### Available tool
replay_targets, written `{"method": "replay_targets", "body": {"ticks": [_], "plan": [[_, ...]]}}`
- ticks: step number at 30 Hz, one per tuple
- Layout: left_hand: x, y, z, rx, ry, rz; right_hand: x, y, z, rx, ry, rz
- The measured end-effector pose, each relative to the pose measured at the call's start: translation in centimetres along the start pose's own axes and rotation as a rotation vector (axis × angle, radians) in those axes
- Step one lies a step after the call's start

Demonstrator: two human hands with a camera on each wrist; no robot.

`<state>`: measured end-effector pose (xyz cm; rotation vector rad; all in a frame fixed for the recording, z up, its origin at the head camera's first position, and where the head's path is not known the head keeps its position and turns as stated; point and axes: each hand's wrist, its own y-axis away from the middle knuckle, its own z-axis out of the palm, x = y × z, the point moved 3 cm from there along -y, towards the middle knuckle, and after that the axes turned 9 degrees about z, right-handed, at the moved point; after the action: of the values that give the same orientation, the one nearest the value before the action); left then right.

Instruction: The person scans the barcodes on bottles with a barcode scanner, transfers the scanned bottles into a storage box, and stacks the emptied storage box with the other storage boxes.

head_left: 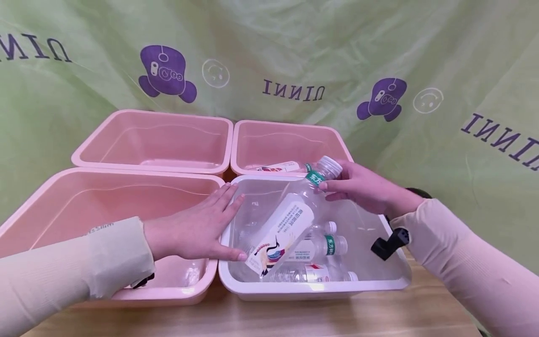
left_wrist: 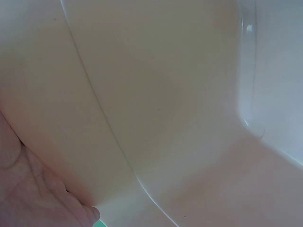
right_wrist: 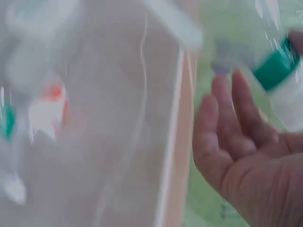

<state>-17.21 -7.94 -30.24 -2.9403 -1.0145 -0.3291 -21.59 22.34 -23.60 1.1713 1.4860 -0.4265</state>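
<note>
My right hand point(head_left: 366, 188) pinches a clear plastic bottle point(head_left: 283, 229) near its neck, between thumb and fingers. The bottle tilts over the white tub point(head_left: 316, 286), white cap up to the right, its pale label showing a bird. Its green neck band point(right_wrist: 277, 68) shows beside the fingers in the right wrist view. My left hand point(head_left: 195, 227) lies with straight fingers across the adjoining rims of the white tub and the front pink tub point(head_left: 139, 292). Several clear bottles, one with a green neck band point(head_left: 330, 245), lie inside the white tub, partly behind the held one.
Two more pink tubs stand behind, one at the back left point(head_left: 151, 113) and one at the back right point(head_left: 290, 124). A bottle with a red and white label point(head_left: 278, 167) lies in the right one. Below is a wooden tabletop point(head_left: 252, 320); a green printed cloth point(head_left: 269, 47) hangs behind.
</note>
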Motion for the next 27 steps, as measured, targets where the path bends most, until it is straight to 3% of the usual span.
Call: {"method": "replay_targets", "body": {"ticks": [4,11,17,27], "plan": [[-0.1,0.2,0.3,0.001,0.006,-0.009,0.2,-0.4,1.3,0.002,-0.097,0.059],[-0.1,0.2,0.4,0.0,0.015,-0.01,0.1,-0.1,1.3,-0.004,-0.084,0.043],[-0.1,0.1,0.2,0.002,0.003,-0.002,-1.2,0.8,-0.7,0.101,-0.103,-0.057],[0.1,0.1,0.1,0.025,-0.001,0.029,-1.7,2.0,-4.5,0.312,-0.202,-0.088]]}}
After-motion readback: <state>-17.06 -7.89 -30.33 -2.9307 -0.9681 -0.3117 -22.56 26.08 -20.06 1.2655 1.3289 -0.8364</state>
